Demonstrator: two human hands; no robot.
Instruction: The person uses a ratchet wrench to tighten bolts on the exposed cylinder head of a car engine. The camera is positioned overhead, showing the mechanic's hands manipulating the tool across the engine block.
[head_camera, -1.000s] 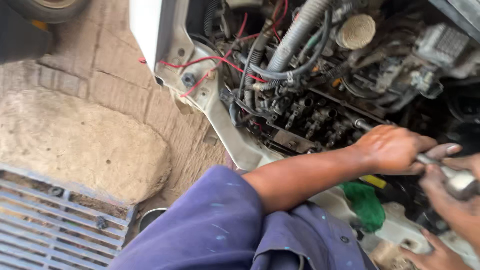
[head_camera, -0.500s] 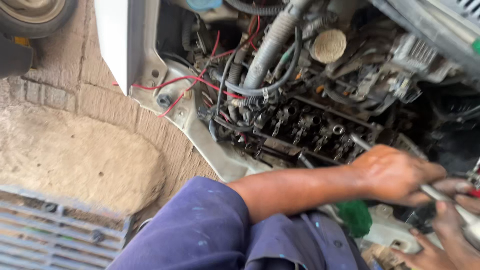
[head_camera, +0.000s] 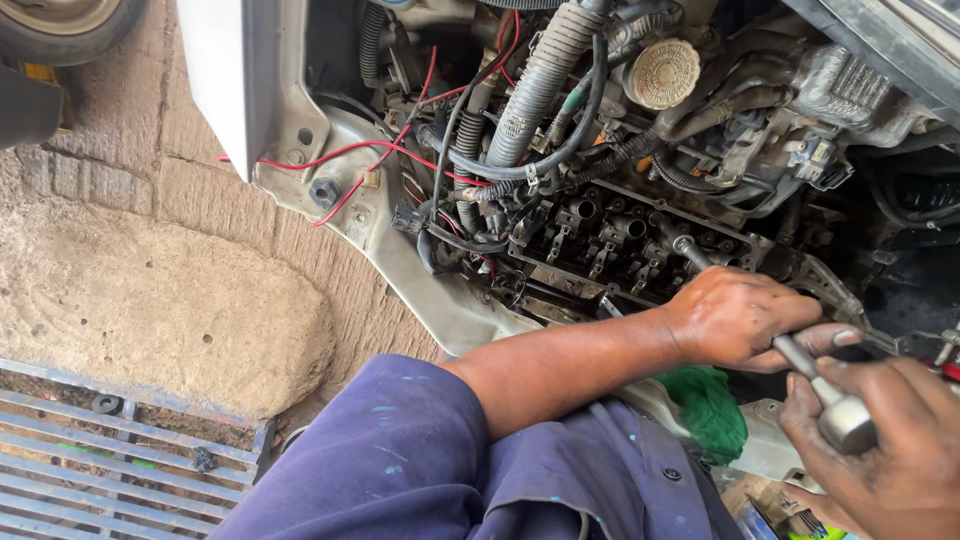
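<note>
Leaning over an open engine bay, blue sleeve (head_camera: 400, 460) across the near middle. Left hand (head_camera: 740, 318) wrapped over the shaft of a long metal socket wrench (head_camera: 800, 355), fingers closed around it just right of the exposed cylinder head (head_camera: 620, 240). Right hand (head_camera: 880, 450) at the near right edge, clamped on the wrench's thick round handle end – thumb and fingers together around it. Wrench itself running from that handle up and left under the left palm, its socket tip (head_camera: 685, 245) down among the valve gear (probably seated on a bolt, though the contact is hidden by grime and shadow). Green rag (head_camera: 712, 410) bunched just near the left wrist, below the forearm. Farther off, a ribbed grey hose (head_camera: 535, 85) and a round cream cap (head_camera: 662, 72) – red wires (head_camera: 340, 155) trailing left across the pale body panel (head_camera: 240, 70). Metal grate (head_camera: 110, 450) on the ground at near left.
</note>
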